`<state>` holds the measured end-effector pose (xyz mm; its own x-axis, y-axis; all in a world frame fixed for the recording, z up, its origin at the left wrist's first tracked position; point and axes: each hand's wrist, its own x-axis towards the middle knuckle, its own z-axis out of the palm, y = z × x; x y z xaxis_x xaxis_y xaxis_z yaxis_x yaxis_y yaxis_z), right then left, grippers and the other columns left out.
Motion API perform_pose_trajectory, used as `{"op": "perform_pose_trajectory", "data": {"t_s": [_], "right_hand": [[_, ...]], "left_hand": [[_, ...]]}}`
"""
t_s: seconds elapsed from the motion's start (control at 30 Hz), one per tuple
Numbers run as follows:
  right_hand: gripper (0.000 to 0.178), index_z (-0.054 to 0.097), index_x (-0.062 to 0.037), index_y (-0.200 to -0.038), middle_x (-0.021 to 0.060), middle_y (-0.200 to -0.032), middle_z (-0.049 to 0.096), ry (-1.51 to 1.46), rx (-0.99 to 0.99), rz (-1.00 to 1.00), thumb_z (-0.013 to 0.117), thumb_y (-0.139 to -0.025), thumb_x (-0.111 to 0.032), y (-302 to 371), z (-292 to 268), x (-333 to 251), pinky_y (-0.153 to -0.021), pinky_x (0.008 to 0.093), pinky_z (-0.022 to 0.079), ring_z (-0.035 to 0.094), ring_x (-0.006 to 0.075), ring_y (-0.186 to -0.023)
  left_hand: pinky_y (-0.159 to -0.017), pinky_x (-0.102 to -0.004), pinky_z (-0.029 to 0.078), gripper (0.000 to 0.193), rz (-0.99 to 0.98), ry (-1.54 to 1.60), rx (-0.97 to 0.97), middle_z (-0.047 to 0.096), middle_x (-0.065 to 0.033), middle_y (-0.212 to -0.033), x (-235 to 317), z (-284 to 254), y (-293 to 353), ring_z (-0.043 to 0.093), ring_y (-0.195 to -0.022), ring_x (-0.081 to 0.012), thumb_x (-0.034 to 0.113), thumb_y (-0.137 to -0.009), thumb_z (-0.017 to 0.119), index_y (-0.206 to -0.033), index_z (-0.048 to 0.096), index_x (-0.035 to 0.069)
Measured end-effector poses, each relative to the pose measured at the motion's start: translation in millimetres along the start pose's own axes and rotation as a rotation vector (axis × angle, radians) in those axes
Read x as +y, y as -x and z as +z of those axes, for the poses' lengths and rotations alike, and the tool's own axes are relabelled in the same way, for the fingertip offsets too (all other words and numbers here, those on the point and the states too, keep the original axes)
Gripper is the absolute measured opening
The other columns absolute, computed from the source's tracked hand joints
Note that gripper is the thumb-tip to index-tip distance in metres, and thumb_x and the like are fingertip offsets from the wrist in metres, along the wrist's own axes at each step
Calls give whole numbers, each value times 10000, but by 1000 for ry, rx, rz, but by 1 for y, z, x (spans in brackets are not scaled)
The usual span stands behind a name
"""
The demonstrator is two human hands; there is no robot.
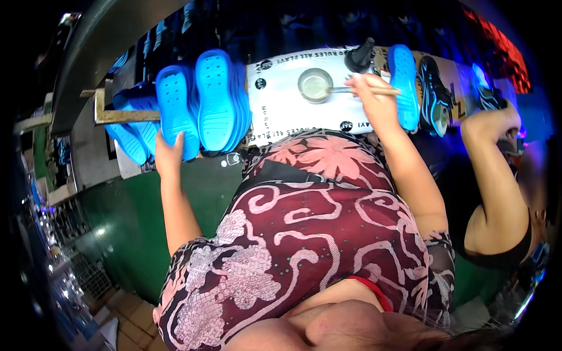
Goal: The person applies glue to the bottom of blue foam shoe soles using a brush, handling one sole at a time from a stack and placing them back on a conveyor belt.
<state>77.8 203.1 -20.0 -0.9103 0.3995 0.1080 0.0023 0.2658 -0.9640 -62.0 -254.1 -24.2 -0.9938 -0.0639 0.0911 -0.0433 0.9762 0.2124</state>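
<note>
My left hand (168, 150) grips the heel end of a bright blue shoe sole (175, 96), thumb on top and the other fingers mostly hidden. Right beside that sole stands a stack of similar blue soles (213, 99), and more blue soles (130, 137) lie to its left. My right hand (377, 102) is closed around the wooden handle of a brush (386, 91). The brush tip reaches into a small round bowl (315, 85) of pale, cloudy contents. The bowl sits on a white printed sheet (281, 117) in front of me.
A dark, cone-shaped container (359, 55) stands behind the bowl. To the right are a single blue sole (403, 88) and a black shoe (433, 96). Another person's arm (494, 164) reaches to a shoe (490, 96) at far right. A wooden frame piece (126, 116) juts in at left.
</note>
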Motion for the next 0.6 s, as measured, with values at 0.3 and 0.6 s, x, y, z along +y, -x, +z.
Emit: {"op": "perform_pose_trajectory", "data": {"t_s": [0.3,0.6], "right_hand": [[198,680,-72,-708,57,-685,642,387,-68,-358,686,-782,-255,-31,35,24,-740,378,436,608,267,-686],[199,693,-37,-777,81,-709,627,165,26,-196,641,-860,-210,-20,19,6,-635,308,459,594,185,-681]], "left_hand": [[-818,-349,529,453,-327,1542,-412,642,-155,-1035,-7,-48,14,650,-899,-247,252,-848,594,-1178,528,-51],[-451,-265,491,701,-286,1662,-566,586,-173,-1075,106,-26,77,640,-770,-207,196,-748,681,-1320,357,-48]]}}
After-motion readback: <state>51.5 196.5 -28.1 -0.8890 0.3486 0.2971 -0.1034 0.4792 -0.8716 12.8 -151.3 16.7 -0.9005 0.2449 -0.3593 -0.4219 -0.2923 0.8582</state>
